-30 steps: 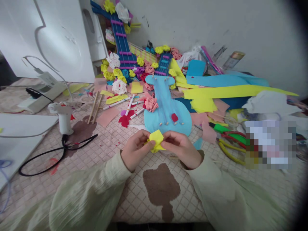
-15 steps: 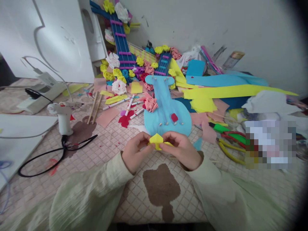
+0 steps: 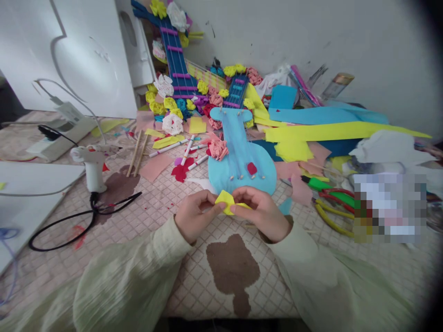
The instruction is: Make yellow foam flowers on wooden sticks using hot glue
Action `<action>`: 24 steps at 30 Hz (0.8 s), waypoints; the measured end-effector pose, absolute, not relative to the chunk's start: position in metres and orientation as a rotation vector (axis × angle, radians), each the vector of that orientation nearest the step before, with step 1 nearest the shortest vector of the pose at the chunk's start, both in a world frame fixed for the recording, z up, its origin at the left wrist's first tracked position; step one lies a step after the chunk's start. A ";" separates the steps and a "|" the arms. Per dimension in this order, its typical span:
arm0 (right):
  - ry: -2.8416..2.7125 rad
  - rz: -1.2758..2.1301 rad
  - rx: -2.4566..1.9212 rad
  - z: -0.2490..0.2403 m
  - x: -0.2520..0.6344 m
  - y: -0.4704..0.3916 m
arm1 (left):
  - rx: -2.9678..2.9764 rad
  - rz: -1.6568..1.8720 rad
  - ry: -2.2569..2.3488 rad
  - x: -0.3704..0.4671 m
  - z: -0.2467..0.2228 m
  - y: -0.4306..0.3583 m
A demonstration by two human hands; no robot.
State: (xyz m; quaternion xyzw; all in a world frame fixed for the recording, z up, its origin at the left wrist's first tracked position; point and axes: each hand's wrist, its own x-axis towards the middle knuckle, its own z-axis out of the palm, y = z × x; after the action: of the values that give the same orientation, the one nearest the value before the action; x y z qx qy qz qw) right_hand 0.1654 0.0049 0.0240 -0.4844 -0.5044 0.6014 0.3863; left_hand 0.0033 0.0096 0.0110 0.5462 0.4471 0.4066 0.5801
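A small piece of folded yellow paper (image 3: 226,202) is pinched between my two hands, low above the table. My left hand (image 3: 196,213) grips its left side with thumb and fingers. On its right side, the thumb and fingers of my right hand (image 3: 262,212) are closed on it too. Just beyond my hands lies a light blue guitar-shaped cutout (image 3: 238,152) with strings, small pegs and a dark red spot. A pink crepe paper flower (image 3: 218,150) rests at its left edge.
On the left stand a white glue gun (image 3: 93,168) with a looped black cord and a power strip (image 3: 62,137). Markers (image 3: 187,150), wooden sticks (image 3: 137,154) and paper scraps lie around. Yellow-handled pliers (image 3: 334,216) are at right. Dark blue paper guitars (image 3: 178,64) lean behind.
The yellow paper has tilted slightly between my fingers, its pointed top shifting left. Both hands stay in nearly the same place, still pinching it.
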 end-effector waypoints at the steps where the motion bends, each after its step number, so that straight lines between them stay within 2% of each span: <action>1: -1.281 1.541 -1.233 0.024 0.165 0.005 | 1.271 0.950 1.046 0.003 0.011 0.010; 8: -1.396 1.544 -1.186 0.025 0.167 0.006 | 1.324 0.913 0.954 0.003 0.016 0.011; 11: -1.627 1.308 -1.238 0.036 0.183 0.005 | 1.300 0.934 1.010 0.003 0.015 0.011; 15: -2.116 0.790 -1.455 0.041 0.218 -0.009 | 1.259 0.944 1.061 0.002 0.013 0.013; 20: -2.391 0.657 -1.527 0.025 0.247 -0.032 | 1.293 0.959 1.071 0.001 0.013 0.015; 24: -2.294 0.463 -1.479 0.044 0.243 -0.034 | 1.373 0.954 1.062 0.000 0.009 0.014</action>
State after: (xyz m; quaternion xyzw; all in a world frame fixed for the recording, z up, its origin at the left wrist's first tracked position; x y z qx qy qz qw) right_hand 0.2425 -0.0344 0.0444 -0.5250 -0.8143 0.1643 0.1855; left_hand 0.0001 0.0143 0.0093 0.5795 0.4484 0.4029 0.5485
